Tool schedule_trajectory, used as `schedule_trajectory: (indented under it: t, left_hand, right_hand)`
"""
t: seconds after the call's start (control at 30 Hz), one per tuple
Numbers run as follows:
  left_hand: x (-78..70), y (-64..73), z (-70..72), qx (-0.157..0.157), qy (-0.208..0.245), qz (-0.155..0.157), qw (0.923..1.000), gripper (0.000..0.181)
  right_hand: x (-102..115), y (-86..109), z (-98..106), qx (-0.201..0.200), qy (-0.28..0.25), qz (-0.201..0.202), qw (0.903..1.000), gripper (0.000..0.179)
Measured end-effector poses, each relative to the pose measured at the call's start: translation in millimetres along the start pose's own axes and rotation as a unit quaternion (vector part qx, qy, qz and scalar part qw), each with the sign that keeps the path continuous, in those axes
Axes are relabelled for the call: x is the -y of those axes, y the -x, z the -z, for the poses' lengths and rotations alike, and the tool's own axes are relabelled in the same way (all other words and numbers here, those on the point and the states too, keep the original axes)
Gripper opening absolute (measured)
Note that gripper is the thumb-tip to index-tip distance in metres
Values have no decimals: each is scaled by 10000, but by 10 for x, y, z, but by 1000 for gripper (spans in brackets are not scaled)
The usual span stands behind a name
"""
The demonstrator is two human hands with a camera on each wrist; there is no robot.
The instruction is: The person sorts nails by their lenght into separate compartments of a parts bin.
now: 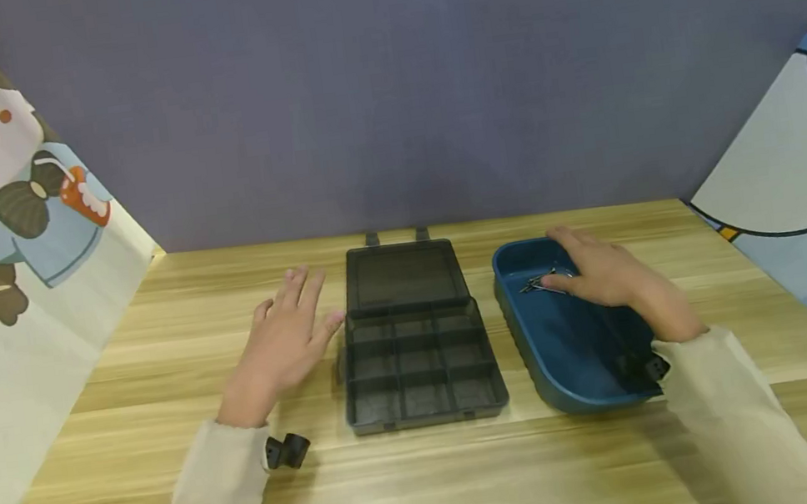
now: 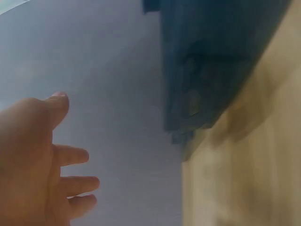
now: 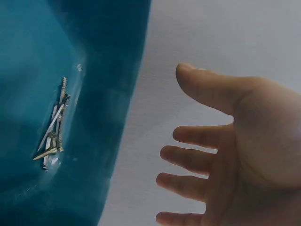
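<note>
A dark translucent compartment box [image 1: 425, 396] lies on the wooden table with its lid [image 1: 405, 275] folded back, and its compartments hold nothing that I can see. To its left hovers my left hand [image 1: 280, 343], fingers extended, near the box's side and holding nothing. My right hand [image 1: 602, 265] is over the blue bin [image 1: 563, 384] on the right, its fingers spread and its palm bare in the right wrist view. Inside the bin a small pile of screws and nails [image 3: 54, 127] lies toward the far end, apart from the fingers.
The wooden tabletop [image 1: 432, 484] runs under both containers. A grey-blue panel [image 1: 399, 93] stands behind the table. Cartoon-printed walls [image 1: 10, 191] close in the left and right sides. Small black cameras [image 1: 288, 451] sit on the wrists.
</note>
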State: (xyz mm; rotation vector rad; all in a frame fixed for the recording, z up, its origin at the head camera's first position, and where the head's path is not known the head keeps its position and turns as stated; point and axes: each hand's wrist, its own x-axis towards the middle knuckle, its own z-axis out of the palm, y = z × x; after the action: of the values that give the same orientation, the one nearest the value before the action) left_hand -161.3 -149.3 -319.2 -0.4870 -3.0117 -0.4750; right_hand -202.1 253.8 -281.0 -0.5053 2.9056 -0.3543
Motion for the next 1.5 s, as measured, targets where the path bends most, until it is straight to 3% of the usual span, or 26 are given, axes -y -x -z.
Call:
schedule_trajectory:
  t: [0.17,0.37,0.57,0.7,0.97,1.1,1.27,1.5]
  left_hand:
    - [-40,-16,-104,-42,346,-102,9993,68]
    - [-61,-23,-265,-112,1238,-155,9921,67]
    - [-102,-72,-494,-157,2471,-25,9689,59]
    - [-88,-96,-595,-303,2948,58,9551,57]
    - [28,-121,-803,-31,3909,-258,9201,50]
    - [37,-149,-881,-383,3883,-483,9195,47]
    - [26,-166,-903,-728,3633,-444,9278,47]
    - [11,-119,-898,-578,3467,-114,9361,47]
  right_hand:
    - [-82,-75,23,-16,20,178,9998,74]
    - [-183,-166,-32,-48,125,296,9995,64]
    - [-321,-294,-159,169,541,239,9981,54]
    - [-358,-377,-235,289,648,279,9971,51]
    - [-415,-467,-317,354,783,290,9959,44]
    - [-453,-519,-328,172,846,497,9950,38]
    - [-502,-540,-352,144,865,615,9942,31]
    - [-523,-540,-414,165,760,716,9944,22]
